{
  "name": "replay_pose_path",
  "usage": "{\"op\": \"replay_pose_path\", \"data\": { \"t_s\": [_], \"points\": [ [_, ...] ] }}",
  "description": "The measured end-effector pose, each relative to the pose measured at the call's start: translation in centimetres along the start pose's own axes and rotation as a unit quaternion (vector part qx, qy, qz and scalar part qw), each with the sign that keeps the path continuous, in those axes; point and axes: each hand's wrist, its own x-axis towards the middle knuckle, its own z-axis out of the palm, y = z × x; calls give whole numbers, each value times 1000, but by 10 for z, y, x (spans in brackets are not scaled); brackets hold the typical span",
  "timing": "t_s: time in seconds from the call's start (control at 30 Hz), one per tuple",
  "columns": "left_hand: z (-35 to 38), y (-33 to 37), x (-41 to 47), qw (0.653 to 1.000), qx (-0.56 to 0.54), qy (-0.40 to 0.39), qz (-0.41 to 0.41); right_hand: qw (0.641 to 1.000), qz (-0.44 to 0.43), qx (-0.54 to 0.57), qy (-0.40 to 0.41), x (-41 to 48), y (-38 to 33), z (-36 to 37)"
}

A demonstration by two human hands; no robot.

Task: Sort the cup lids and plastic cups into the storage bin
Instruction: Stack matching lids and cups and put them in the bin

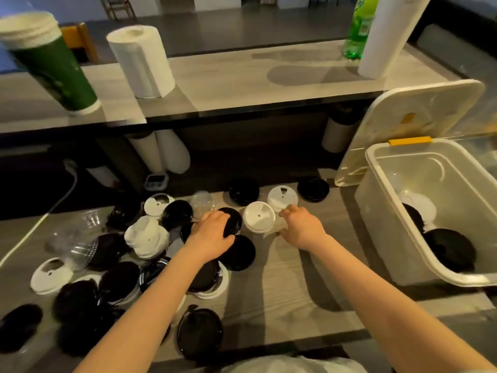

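Black and white cup lids lie scattered over the grey table [282, 278]. My left hand [212, 234] grips the edge of a black lid [233, 220] in the middle of the pile. My right hand [302, 227] hovers with curved fingers just right of a white lid [259, 217], nothing clearly held. Another white lid [282, 198] and two black lids [243, 191] [313, 188] lie behind. Clear plastic cups [75, 247] lie on their sides at the left. The translucent storage bin [376, 162] stands at the right, with black lids [449, 254] and a white lid [419, 203] inside.
The bin's white cover [419, 117] leans upright behind it. On the raised shelf stand a green cup stack [53, 65], a paper towel roll [142, 60], a green bottle [360, 30] and a tall white roll [387, 36]. A small timer [156, 181] and a white cable [53, 208] are at the back left.
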Motion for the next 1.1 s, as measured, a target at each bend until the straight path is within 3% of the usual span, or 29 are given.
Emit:
{"op": "replay_pose_path", "data": {
  "t_s": [0.1,0.27,0.47,0.53,0.87,1.1],
  "points": [
    [9,5,21,999,27,-17,15,998,44,42,5,20,4,9],
    [18,23,62,998,47,-37,20,999,30,19,4,63,20,2],
    [27,39,94,997,18,-57,-41,993,6,30,-117,106,38,-8],
    [31,41,99,997,15,-66,-48,992,6,38,-123,110,41,-3],
    [42,45,104,997,-30,-25,-66,1000,5,-9,21,100,47,13],
    [39,39,99,995,-59,17,-72,983,11,145,117,75,54,9]
  ]
}}
